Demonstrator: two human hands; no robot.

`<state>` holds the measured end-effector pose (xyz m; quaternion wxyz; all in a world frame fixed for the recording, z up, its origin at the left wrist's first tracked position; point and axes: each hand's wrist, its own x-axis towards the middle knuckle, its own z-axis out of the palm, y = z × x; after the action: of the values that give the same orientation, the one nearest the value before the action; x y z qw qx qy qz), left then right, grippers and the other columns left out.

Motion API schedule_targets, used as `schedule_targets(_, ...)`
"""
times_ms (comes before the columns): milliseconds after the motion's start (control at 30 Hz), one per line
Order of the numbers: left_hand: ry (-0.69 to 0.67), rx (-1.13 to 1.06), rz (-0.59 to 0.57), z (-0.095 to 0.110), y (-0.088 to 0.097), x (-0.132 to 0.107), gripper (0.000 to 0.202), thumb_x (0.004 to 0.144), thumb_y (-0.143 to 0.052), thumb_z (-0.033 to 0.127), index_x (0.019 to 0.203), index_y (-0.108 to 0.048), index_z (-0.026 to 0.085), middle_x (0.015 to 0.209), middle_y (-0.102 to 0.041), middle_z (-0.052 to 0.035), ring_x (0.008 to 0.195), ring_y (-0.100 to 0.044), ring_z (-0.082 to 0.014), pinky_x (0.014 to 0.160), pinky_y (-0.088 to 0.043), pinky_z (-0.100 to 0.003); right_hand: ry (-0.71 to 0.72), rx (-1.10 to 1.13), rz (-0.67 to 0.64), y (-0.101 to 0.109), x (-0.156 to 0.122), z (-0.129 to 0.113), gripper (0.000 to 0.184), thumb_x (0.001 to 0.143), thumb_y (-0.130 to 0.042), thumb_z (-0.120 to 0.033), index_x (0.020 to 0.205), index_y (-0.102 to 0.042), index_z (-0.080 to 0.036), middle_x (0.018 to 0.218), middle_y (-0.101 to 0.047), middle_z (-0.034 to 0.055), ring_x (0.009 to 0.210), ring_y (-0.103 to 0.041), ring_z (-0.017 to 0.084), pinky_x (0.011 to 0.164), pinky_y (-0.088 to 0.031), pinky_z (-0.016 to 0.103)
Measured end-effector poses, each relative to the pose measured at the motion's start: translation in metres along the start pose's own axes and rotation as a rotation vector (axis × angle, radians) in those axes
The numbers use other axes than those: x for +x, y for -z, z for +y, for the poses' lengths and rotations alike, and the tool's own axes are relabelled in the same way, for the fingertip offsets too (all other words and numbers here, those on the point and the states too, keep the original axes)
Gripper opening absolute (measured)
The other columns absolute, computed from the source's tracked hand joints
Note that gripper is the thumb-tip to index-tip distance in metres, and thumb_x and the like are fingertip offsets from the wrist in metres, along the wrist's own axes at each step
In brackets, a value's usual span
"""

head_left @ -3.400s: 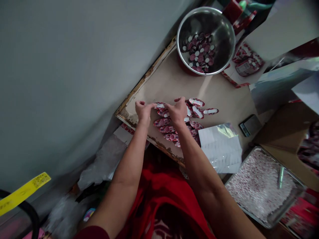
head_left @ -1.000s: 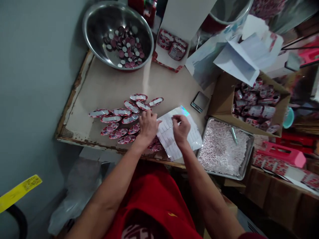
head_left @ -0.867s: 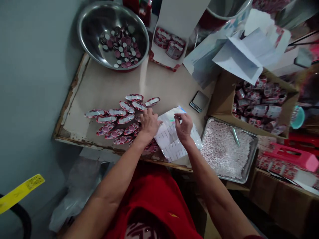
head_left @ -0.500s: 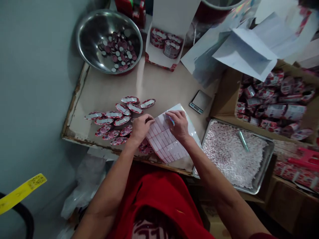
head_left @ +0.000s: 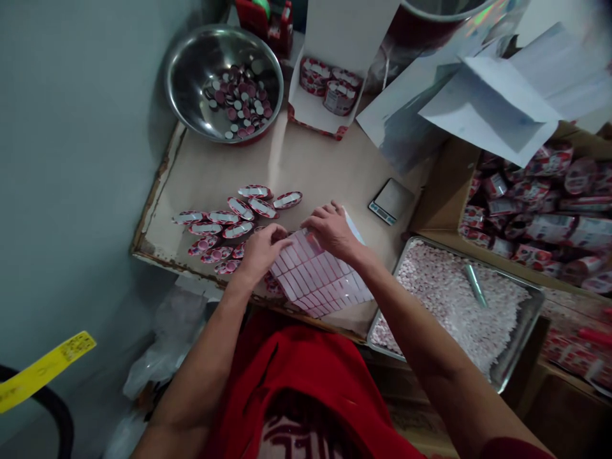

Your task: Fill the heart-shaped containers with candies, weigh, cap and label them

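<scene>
A sheet of white labels [head_left: 315, 274] with pink borders lies tilted near the table's front edge. My left hand [head_left: 262, 250] pinches its upper left corner between thumb and fingers. Over the upper part of the sheet is my right hand [head_left: 331, 231], its fingers bent and close together, pointing left; what the fingertips hold is hidden. To the left of the sheet stand several small oval red-and-white packs [head_left: 224, 217]. Those farther back have a pale strip on top, while the nearer ones show a round pink cap [head_left: 216, 255].
A steel bowl [head_left: 179, 95] of small caps sits at the back left, beside an open carton [head_left: 315, 127] of packs. On the right are a small scale [head_left: 391, 201], a metal tray [head_left: 519, 357] of white pieces with a green tube [head_left: 475, 285], and a cardboard box [head_left: 437, 204] of packs.
My right hand has moved left across the sheet, toward my left hand, and its fingers have drawn together. My left hand stays at the sheet's corner. The camera view has shifted slightly.
</scene>
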<state>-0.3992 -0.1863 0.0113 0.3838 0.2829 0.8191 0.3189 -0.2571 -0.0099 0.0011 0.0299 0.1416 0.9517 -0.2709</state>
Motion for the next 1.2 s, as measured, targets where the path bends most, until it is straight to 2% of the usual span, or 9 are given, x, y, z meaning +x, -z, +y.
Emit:
schedule_targets(67,-0.007,0.005,-0.032,0.001,-0.008,0.004,0.025,0.08,-0.081,0.027,0.105,-0.077,0.024,0.101,-0.081,-0.0054,0.092,-0.073,-0.0231,0.084,-0.052,-0.033,-0.009,0.024,-0.042,-0.004,0.006,0.001,0.025,0.101,-0.059,-0.017,0.105,-0.081,-0.028,0.104,-0.074,0.0071,0.107,-0.06,0.026,0.123,-0.025,0.061)
schedule_targets(200,0.048,-0.094,-0.065,0.0,-0.028,0.013,0.01,0.086,-0.07,0.022,0.089,-0.08,0.02,0.093,-0.082,-0.0053,0.086,-0.072,-0.0218,0.081,-0.052,-0.031,0.045,0.013,-0.027,-0.009,0.003,0.0,0.026,0.1,-0.06,-0.014,0.106,-0.081,-0.028,0.105,-0.075,0.0058,0.112,-0.062,0.026,0.127,-0.018,0.064)
schedule_targets(300,0.077,-0.176,-0.042,-0.006,-0.035,0.015,0.015,0.086,-0.066,0.022,0.089,-0.079,0.018,0.094,-0.081,-0.0049,0.087,-0.071,-0.0207,0.082,-0.051,-0.03,0.112,-0.005,0.024,-0.018,-0.012,-0.003,0.033,0.104,-0.054,-0.015,0.125,-0.075,-0.03,0.124,-0.076,0.0041,0.129,-0.059,0.026,0.132,-0.008,0.065)
schedule_targets(400,0.093,-0.19,-0.054,-0.013,-0.033,0.012,0.014,0.084,-0.066,0.025,0.085,-0.079,0.018,0.09,-0.081,-0.0044,0.086,-0.07,-0.0204,0.083,-0.051,-0.03,0.143,-0.022,0.022,-0.034,-0.035,-0.007,0.048,0.106,-0.045,-0.011,0.148,-0.061,-0.028,0.15,-0.065,0.0075,0.145,-0.052,0.027,0.132,-0.009,0.067)
schedule_targets(533,0.119,-0.204,-0.105,-0.018,-0.032,0.001,0.017,0.085,-0.067,0.03,0.087,-0.08,0.019,0.089,-0.08,-0.0045,0.084,-0.069,-0.021,0.078,-0.051,-0.029,0.156,-0.041,0.017,-0.048,-0.062,-0.011,0.052,0.104,-0.044,-0.009,0.152,-0.055,-0.024,0.162,-0.054,0.0097,0.155,-0.042,0.031,0.132,-0.009,0.071)
schedule_targets(700,0.106,-0.141,-0.086,-0.009,-0.039,-0.013,0.014,0.085,-0.067,0.027,0.085,-0.08,0.02,0.087,-0.08,-0.0039,0.083,-0.07,-0.0209,0.08,-0.051,-0.031,0.115,0.009,0.104,-0.037,-0.077,-0.014,0.039,0.102,-0.051,-0.013,0.131,-0.07,-0.029,0.145,-0.069,0.0036,0.148,-0.052,0.029,0.133,-0.011,0.068)
schedule_targets(900,0.108,-0.127,-0.028,0.005,-0.04,-0.015,0.013,0.086,-0.066,0.023,0.086,-0.079,0.02,0.086,-0.08,-0.0034,0.081,-0.07,-0.0209,0.076,-0.05,-0.03,0.087,0.087,0.152,-0.017,-0.085,-0.017,0.027,0.101,-0.055,-0.018,0.112,-0.074,-0.034,0.123,-0.078,-0.0005,0.134,-0.062,0.025,0.133,-0.012,0.063)
schedule_targets(1100,0.027,-0.006,-0.038,0.009,-0.052,-0.001,0.015,0.09,-0.064,0.023,0.089,-0.079,0.021,0.091,-0.08,-0.0048,0.086,-0.071,-0.0223,0.08,-0.05,-0.032,-0.068,-0.026,0.186,0.009,-0.099,-0.034,0.02,0.097,-0.059,-0.023,0.085,-0.072,-0.03,0.082,-0.072,0.0019,0.099,-0.064,0.024,0.124,-0.03,0.056)
schedule_targets(1200,-0.071,0.113,0.023,0.01,-0.061,0.007,0.017,0.095,-0.063,0.023,0.094,-0.079,0.022,0.1,-0.08,-0.0079,0.096,-0.07,-0.0253,0.092,-0.051,-0.037,-0.275,0.025,0.329,0.027,-0.109,-0.06,0.014,0.091,-0.066,-0.028,0.08,-0.072,-0.028,0.069,-0.064,0.0015,0.082,-0.061,0.023,0.11,-0.042,0.055)
